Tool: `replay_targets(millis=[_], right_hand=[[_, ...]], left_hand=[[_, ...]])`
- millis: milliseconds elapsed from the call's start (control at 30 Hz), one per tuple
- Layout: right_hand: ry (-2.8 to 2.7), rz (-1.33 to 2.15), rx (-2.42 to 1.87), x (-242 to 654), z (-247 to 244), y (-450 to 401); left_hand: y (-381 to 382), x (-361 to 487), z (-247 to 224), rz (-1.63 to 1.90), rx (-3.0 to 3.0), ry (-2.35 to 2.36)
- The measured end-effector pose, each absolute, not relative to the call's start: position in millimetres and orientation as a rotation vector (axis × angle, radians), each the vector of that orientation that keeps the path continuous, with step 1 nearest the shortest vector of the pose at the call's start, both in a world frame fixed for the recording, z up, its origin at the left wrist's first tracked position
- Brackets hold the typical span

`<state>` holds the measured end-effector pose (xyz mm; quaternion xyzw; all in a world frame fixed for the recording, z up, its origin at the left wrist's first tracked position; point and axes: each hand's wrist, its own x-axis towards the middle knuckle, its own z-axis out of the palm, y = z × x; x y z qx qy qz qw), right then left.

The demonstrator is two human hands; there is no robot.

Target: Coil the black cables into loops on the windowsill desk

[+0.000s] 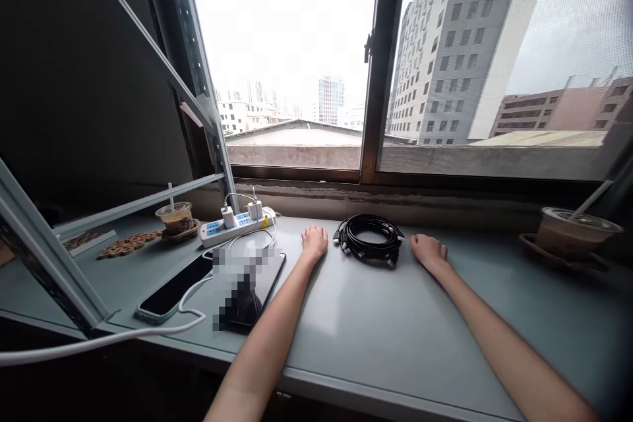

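Note:
A coil of black cables [368, 254] with metal-ended plugs lies on the grey tabletop [356, 330], between my two hands. My left hand [315, 242] rests on the table just left of the coil, apart from it, fingers curled into a loose fist. To the right of the coil, also apart from it, my right hand [429, 250] rests with its fingers closed. Nothing shows in either hand. Left of my left forearm lie a dark phone [173, 287] and a tablet-like device [270, 280], partly blurred out by pixelation.
A white power strip [237, 225] with plugged-in chargers stands at the back left, and a white cable [123, 336] runs over the front edge. Iced drinks stand left [177, 216] and far right [576, 231]. Metal shelf posts [49, 257] rise on the left. A window spans the back.

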<state>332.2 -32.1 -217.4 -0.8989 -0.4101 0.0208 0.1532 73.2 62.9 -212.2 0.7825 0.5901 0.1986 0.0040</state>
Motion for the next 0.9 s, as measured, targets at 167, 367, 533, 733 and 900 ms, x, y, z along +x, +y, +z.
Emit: replay_targets(millis=[167, 367, 533, 733, 900], right_hand=[[-1.322, 0.002, -2.631, 318.4, -222.5, -40.7], [-1.408, -0.025, -2.615, 315.8, -215.6, -47.5], [-1.428, -0.029, -2.607, 316.3, -213.9, -49.2], [-1.431, -0.029, -2.627, 317.7, -215.8, -47.4], [-1.435, -0.031, -2.637, 318.5, -216.3, -47.3]], left_hand=[[59.2, 81.4, -215.3, 0.476, 2.605, 1.742], [51.4, 86.8, -212.2, 0.420, 2.677, 1.714], [50.9, 85.6, -212.0, 0.419, 2.701, 1.725], [51.8, 87.7, -215.8, 0.422, 2.707, 1.719], [53.2, 89.4, -218.2, 0.427, 2.703, 1.711]])
